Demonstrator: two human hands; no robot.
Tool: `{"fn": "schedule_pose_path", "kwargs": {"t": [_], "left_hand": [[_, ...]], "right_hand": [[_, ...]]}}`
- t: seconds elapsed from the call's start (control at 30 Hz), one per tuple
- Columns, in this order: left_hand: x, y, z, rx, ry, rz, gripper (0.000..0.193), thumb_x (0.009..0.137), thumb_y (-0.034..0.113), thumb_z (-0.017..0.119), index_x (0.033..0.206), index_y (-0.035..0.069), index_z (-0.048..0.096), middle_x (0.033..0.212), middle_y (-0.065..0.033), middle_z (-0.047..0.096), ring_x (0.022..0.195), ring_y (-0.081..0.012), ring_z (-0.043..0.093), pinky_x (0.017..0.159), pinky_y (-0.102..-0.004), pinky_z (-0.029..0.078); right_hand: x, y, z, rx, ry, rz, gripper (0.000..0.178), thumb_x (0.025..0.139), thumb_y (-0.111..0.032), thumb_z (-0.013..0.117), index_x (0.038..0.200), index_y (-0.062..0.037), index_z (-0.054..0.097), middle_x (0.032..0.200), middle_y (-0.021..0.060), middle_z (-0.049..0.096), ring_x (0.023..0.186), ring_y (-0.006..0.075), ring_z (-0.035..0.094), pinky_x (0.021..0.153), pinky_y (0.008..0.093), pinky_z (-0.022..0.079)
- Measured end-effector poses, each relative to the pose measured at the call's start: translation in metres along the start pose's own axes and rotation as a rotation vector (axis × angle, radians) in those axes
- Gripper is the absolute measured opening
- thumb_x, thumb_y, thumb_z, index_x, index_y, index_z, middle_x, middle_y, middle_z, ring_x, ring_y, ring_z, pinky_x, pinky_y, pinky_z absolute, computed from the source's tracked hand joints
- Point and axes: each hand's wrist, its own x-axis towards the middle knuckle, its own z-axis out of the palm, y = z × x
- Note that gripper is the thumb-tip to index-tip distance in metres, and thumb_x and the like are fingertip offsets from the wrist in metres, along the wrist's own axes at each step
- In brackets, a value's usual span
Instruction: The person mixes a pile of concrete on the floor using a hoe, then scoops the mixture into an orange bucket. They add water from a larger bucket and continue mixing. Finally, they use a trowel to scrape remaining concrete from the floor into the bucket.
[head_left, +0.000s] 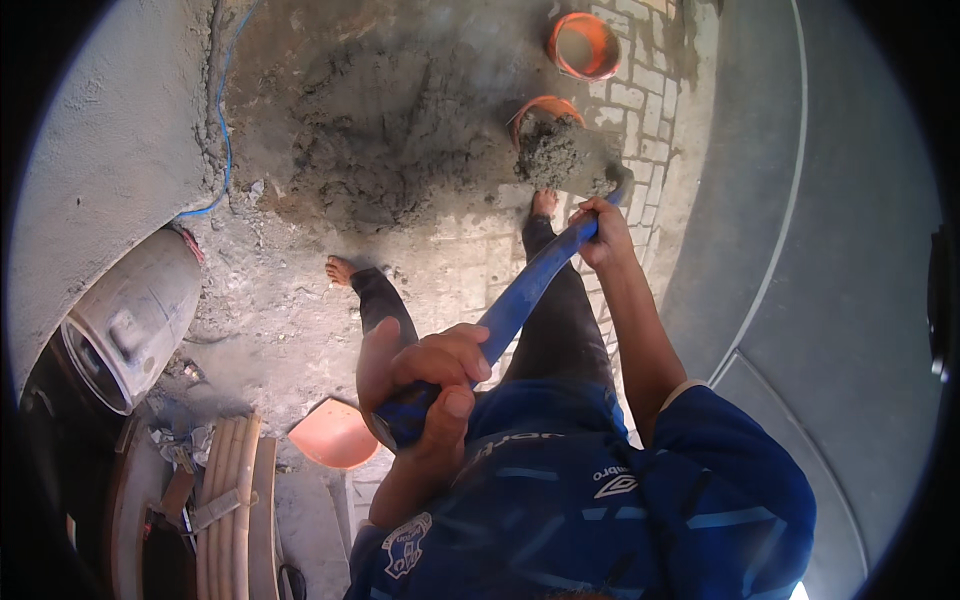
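My left hand [440,370] is wrapped round the near end of a blue-handled hoe [535,290]. Farther along the same handle, my right hand [603,232] grips it close to the head. Wet grey mortar [552,150] lies heaped at the blade and over an orange bucket [545,103], whose near side it hides. How much mortar is inside that bucket, I cannot tell. A broad pile of wet mortar [390,140] spreads on the ground to the left of the bucket.
A second orange bucket [583,46] with grey contents stands beyond the first. On the left are a blue cable [226,140], a large pale barrel [135,320] on its side and curved wooden pieces [230,500]. An orange piece [335,433] lies near my left forearm. A grey wall [820,250] rises right.
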Motion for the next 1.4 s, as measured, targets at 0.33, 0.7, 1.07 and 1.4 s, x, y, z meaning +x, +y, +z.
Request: {"fn": "schedule_pose_path", "kwargs": {"t": [0.33, 0.7, 1.07, 1.4], "left_hand": [[-0.112, -0.307, -0.335, -0.291, 0.886, -0.647, 0.024, 0.092, 0.012, 0.061, 0.111, 0.0, 0.052, 0.096, -0.0092, 0.063, 0.098, -0.0275, 0.064, 0.099, -0.0484, 0.051], [-0.121, -0.309, -0.36, -0.186, 0.973, -0.754, 0.018, 0.085, 0.016, 0.066, 0.093, 0.003, 0.057, 0.086, -0.0087, 0.065, 0.088, -0.027, 0.067, 0.089, -0.0464, 0.057], [-0.132, -0.281, -0.341, -0.281, 1.139, -0.8, 0.012, 0.087, 0.016, 0.059, 0.084, 0.006, 0.054, 0.078, -0.0053, 0.058, 0.074, -0.0246, 0.065, 0.084, -0.0463, 0.059], [-0.138, -0.126, -0.309, 0.325, 1.227, -0.467, 0.051, 0.09, 0.026, 0.067, 0.132, 0.0, 0.053, 0.117, -0.0142, 0.052, 0.106, -0.0278, 0.055, 0.078, -0.0401, 0.054]], "right_hand": [[0.236, 0.139, 0.021, -1.025, 0.619, -0.528, 0.069, 0.073, -0.017, 0.07, 0.127, 0.0082, 0.036, 0.116, 0.0239, 0.056, 0.099, 0.0342, 0.061, 0.089, 0.037, 0.05], [0.201, 0.142, -0.039, -0.851, 0.398, -0.781, 0.06, 0.072, -0.008, 0.07, 0.119, 0.0131, 0.038, 0.104, 0.0182, 0.058, 0.091, 0.027, 0.061, 0.08, 0.0353, 0.051], [0.167, 0.142, 0.002, -0.849, 0.388, -0.255, 0.082, 0.074, -0.007, 0.068, 0.14, 0.0122, 0.025, 0.123, 0.0245, 0.053, 0.107, 0.0317, 0.06, 0.085, 0.0348, 0.05], [0.049, 0.171, 0.068, -0.71, 0.064, -0.423, 0.047, 0.075, -0.005, 0.069, 0.108, 0.0041, 0.037, 0.083, 0.016, 0.057, 0.069, 0.0259, 0.065, 0.056, 0.0378, 0.053]]}}
